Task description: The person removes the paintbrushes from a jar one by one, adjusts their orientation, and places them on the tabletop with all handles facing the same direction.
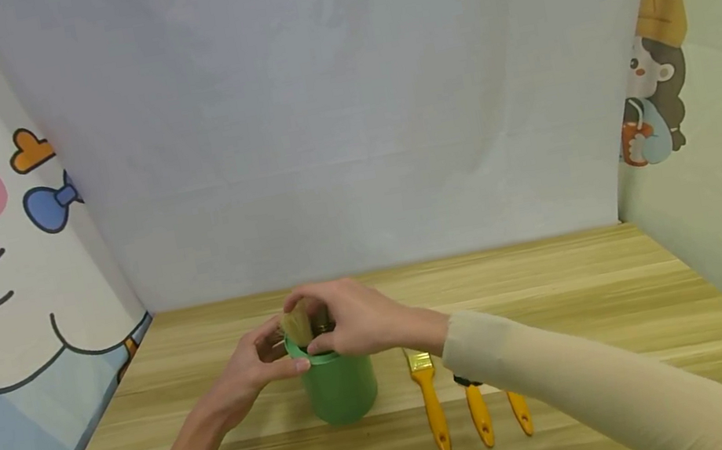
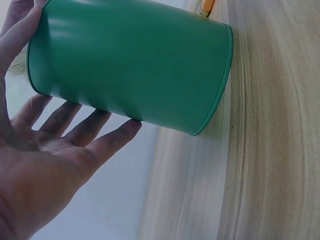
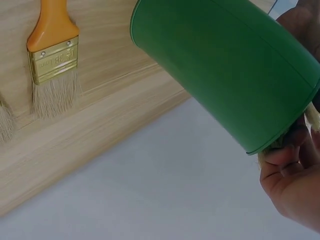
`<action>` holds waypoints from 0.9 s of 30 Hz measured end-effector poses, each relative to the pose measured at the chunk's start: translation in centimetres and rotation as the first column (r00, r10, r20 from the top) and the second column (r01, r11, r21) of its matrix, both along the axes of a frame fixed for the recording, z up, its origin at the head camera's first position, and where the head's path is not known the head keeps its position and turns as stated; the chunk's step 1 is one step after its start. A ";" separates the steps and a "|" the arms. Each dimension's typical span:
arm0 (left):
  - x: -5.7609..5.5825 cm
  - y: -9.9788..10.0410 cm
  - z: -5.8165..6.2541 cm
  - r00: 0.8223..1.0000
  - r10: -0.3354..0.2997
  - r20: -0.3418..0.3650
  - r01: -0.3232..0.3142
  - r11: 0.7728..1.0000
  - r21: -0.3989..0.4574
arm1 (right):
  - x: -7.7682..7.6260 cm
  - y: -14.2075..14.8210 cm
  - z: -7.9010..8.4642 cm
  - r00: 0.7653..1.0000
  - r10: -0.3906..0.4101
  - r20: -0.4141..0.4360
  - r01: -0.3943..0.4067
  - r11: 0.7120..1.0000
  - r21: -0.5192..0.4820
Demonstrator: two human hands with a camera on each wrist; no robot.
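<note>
A green cylindrical cup [image 1: 341, 389] stands upright on the wooden table, with pale paintbrush bristles [image 1: 297, 326] sticking up out of its mouth. My left hand [image 1: 248, 365] holds the cup from the left, thumb at the rim and fingertips against its side, as the left wrist view shows on the green wall [image 2: 130, 60]. Reaching over the rim, my right hand [image 1: 358, 317] pinches a brush at its bristle end. In the right wrist view those fingers [image 3: 282, 156] are at the cup's mouth. The brush handles inside the cup are hidden.
To the right of the cup lie three yellow-handled paintbrushes: one nearest the cup [image 1: 432, 404], a middle one [image 1: 480, 416] and a third [image 1: 521, 413] partly covered by my right sleeve [image 1: 558, 375]. A white cloth [image 1: 343, 116] hangs behind the table, with printed cloths at both sides.
</note>
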State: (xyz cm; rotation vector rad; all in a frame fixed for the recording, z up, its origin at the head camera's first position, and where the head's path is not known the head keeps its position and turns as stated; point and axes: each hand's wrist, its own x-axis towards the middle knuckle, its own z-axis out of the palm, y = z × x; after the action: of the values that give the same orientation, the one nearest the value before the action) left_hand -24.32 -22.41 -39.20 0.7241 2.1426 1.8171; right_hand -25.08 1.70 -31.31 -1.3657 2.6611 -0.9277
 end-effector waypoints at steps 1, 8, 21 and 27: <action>0.0 0.0 0.0 1.000 -0.001 0.000 0.001 1.000 0.000 | 0.0 0.0 -0.1 1.000 -0.005 0.005 0.005 1.000 -0.009; -0.1 0.0 -0.1 1.000 -0.001 -0.010 0.001 1.000 0.003 | -0.3 -0.3 -0.9 1.000 -0.018 -0.025 0.017 0.997 -0.077; 0.1 0.0 -0.1 1.000 -0.005 -0.018 0.005 1.000 0.003 | -0.5 0.4 -1.1 0.999 0.038 0.012 -0.037 0.991 -0.130; 0.0 -0.1 -0.1 1.000 -0.012 -0.014 0.012 1.000 -0.005 | -0.7 0.4 -1.1 0.999 0.026 0.021 -0.023 0.993 -0.115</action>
State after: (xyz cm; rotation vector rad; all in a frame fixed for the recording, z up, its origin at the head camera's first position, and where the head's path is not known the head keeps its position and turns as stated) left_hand -24.27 -22.48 -39.25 0.7493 2.1464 1.8048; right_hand -25.73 2.13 -32.45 -1.3967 2.6060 -1.1021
